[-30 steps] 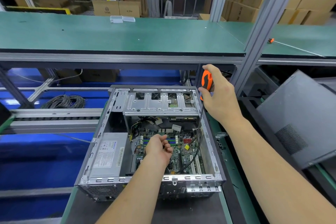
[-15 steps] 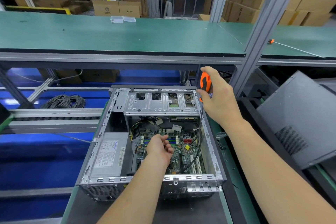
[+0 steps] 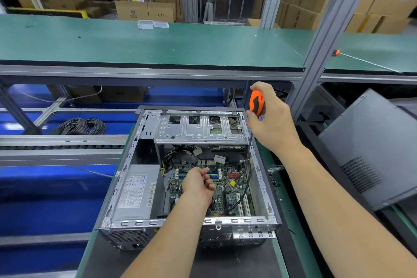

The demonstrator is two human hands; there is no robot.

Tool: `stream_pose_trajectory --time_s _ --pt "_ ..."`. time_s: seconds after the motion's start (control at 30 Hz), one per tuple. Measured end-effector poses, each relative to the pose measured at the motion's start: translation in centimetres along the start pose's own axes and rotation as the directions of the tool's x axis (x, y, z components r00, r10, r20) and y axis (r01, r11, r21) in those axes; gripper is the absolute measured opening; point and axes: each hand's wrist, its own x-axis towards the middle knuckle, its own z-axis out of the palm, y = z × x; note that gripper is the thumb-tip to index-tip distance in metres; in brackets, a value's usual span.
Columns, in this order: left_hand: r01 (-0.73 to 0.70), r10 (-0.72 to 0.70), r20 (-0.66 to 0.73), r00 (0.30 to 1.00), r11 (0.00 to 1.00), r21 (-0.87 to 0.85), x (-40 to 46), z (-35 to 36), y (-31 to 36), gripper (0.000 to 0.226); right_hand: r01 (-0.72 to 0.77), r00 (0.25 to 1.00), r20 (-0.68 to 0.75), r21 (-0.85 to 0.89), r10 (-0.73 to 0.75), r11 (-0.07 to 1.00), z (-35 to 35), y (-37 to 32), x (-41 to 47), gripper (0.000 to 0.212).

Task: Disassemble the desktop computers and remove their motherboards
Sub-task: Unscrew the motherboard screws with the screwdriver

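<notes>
An open desktop case lies on its side on the bench, side panel off. Inside it the green motherboard lies flat, with a grey power supply to its left and a metal drive cage at the far end. My right hand grips the orange-and-black handle of a long screwdriver, whose thin shaft runs down into the case to the board's near right area. My left hand is inside the case over the motherboard with its fingers curled; whether it holds something I cannot tell.
A dark grey case panel leans at the right. A raised green shelf crosses behind the case, with a small clear box and a second orange-tipped tool on it. A coil of grey cable lies at the left.
My right hand turned slightly on the screwdriver handle and stayed in place. My left hand shifted a little over the board, fingers loosening.
</notes>
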Motion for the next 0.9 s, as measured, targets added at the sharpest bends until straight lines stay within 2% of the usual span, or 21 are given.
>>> stream_pose_trajectory --time_s 0.9 --pt "-0.001 0.001 -0.007 1.0 1.0 0.003 0.09 0.06 0.01 0.018 -0.007 1.0 0.008 -0.009 0.007 1.0 -0.18 -0.08 -0.13 0.057"
